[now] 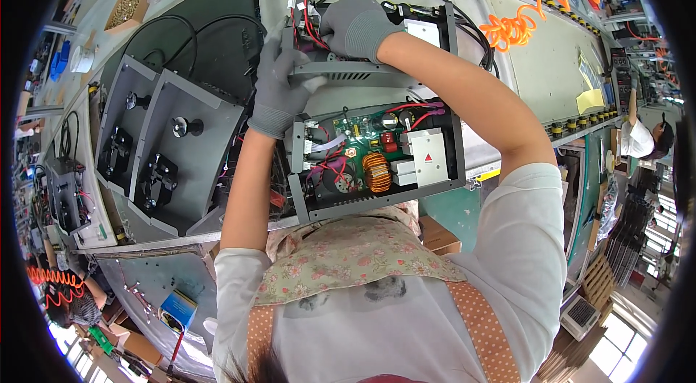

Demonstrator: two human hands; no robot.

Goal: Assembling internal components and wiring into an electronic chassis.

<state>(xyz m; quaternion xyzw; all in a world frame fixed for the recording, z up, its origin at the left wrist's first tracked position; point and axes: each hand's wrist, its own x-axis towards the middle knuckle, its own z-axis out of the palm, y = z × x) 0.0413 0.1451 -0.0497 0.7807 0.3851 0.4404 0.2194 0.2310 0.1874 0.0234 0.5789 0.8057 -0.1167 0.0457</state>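
Observation:
Two open dark grey metal cases lie in front of me, one behind the other. My left hand (pixel 279 86), in a grey glove, grips the left end of the far case (pixel 362 73), thumb along its near wall. My right hand (pixel 355 26), also gloved, reaches into that case with bent fingers beside red wires (pixel 310 17) with white connectors. Its fingertips are hidden, so what they pinch does not show. The near case (pixel 377 202) holds a green circuit board (pixel 355 131), a copper-wound coil (pixel 377 171) and a white panel (pixel 431 156) with a red triangle.
Grey metal covers (pixel 185 155) with black fittings stand at left. Black cables (pixel 192 28) loop behind them. A box of small parts (pixel 127 6) sits far left. An orange coiled hose (pixel 511 29) hangs at right, near yellow paper (pixel 590 100). Other people work at both sides.

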